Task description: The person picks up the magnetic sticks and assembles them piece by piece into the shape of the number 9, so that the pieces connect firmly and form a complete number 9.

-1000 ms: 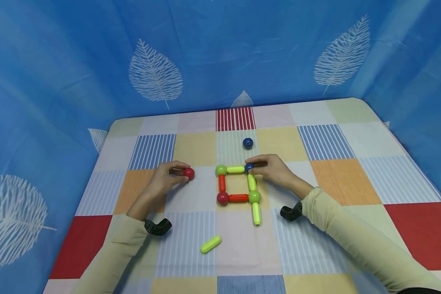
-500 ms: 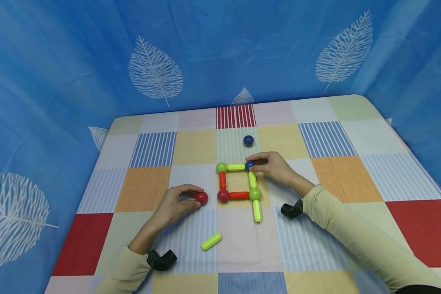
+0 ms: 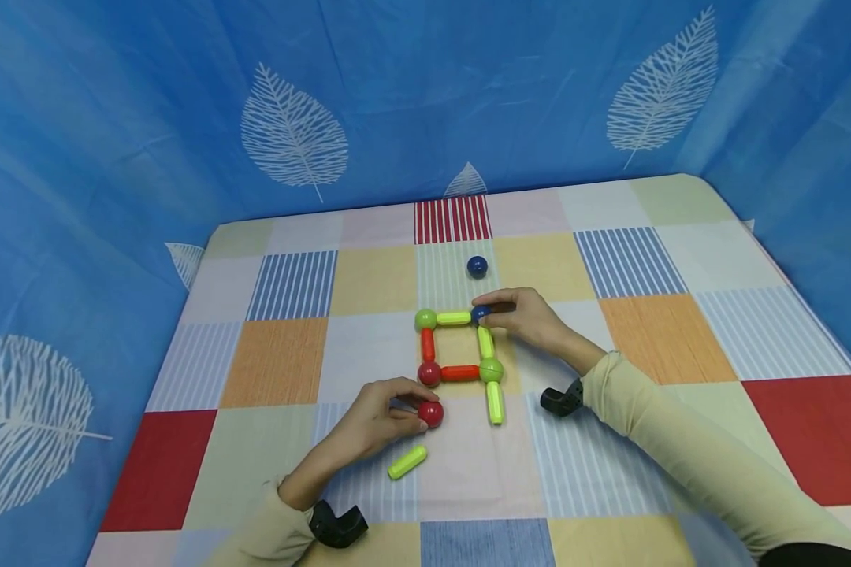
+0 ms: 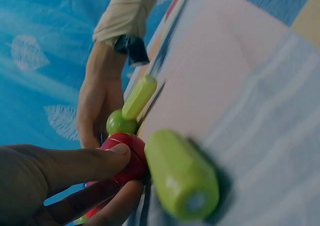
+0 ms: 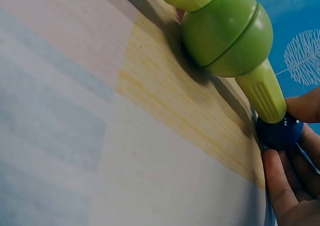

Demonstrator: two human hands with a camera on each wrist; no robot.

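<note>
My left hand (image 3: 383,416) pinches a red ball (image 3: 431,413) between thumb and fingers, just in front of the built square. At the square's far right corner my right hand (image 3: 528,319) pinches a blue ball (image 3: 480,313). The square has a green ball (image 3: 425,319) at far left, a red corner ball (image 3: 429,373) at near left and a green corner ball (image 3: 491,369) at near right. Red rods (image 3: 461,373) and yellow-green rods (image 3: 454,318) join these balls. One more yellow-green rod (image 3: 495,403) sticks out toward me from the near right corner.
A loose yellow-green rod (image 3: 407,462) lies right below my left hand; it looms large in the left wrist view. Beyond the square sits a separate blue ball (image 3: 477,267). The patchwork cloth (image 3: 369,283) covers the table, with a blue leaf-print curtain (image 3: 397,94) behind.
My left hand has carried the red ball toward me and to the right, from left of the square to in front of it. My right hand keeps its hold on the corner's blue ball.
</note>
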